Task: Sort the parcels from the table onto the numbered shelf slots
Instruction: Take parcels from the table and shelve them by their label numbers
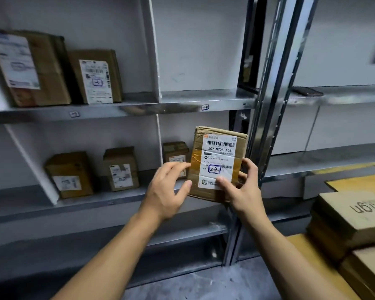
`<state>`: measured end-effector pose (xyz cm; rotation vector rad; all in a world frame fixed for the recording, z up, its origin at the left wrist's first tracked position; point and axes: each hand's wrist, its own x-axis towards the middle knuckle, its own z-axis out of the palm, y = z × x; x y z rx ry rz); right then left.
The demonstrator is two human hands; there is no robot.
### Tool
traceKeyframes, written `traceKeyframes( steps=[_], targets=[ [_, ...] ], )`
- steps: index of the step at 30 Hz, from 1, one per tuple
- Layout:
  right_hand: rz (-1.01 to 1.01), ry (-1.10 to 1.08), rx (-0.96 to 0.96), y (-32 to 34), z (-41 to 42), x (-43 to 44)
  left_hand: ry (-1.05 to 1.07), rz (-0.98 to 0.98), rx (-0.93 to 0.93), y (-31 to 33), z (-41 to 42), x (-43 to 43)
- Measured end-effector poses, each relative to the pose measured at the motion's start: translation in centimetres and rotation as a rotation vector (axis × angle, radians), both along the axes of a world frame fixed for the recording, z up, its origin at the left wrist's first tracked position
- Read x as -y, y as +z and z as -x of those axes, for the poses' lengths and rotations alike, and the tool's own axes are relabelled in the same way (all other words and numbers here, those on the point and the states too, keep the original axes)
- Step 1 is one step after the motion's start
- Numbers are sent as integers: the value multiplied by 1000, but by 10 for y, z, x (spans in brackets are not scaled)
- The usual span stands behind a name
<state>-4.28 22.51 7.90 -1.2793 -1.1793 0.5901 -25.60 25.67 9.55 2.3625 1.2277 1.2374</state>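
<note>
A small brown cardboard parcel (217,156) stands upright in front of the right slot of the middle shelf (121,200); its white label carries a hand-drawn box reading "2-2". My right hand (240,187) grips its lower right corner, thumb across the label. My left hand (169,191) is at the parcel's lower left edge, fingers loosely spread and touching it. Another small parcel (175,154) sits in the same slot behind it. Two parcels (69,174) (120,167) stand in the left slot.
The upper shelf (182,105) holds two labelled boxes (28,66) (95,74) in its left slot; small slot tags (205,107) mark its front lip. A metal upright (266,105) bounds the slots on the right. Stacked flat cartons (351,224) lie at the lower right.
</note>
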Motion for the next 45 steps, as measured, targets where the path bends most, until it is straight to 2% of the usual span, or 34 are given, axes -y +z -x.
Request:
traceKeyframes(
  steps=[6,13,25,34,45],
  targets=[
    [9,104,19,-3,41,-3,291,-25,-329,-2,68,22],
    [3,253,-1,4,115,-18,558,27,-496,6,153,39],
    [-45,434,8,25,328,-37,756,116,-543,15,355,68],
    [-103,489,-43,43,498,-43,816,86,-518,44,503,75],
    [26,573,-30,0,604,-56,840,137,-477,8,603,70]
  ],
)
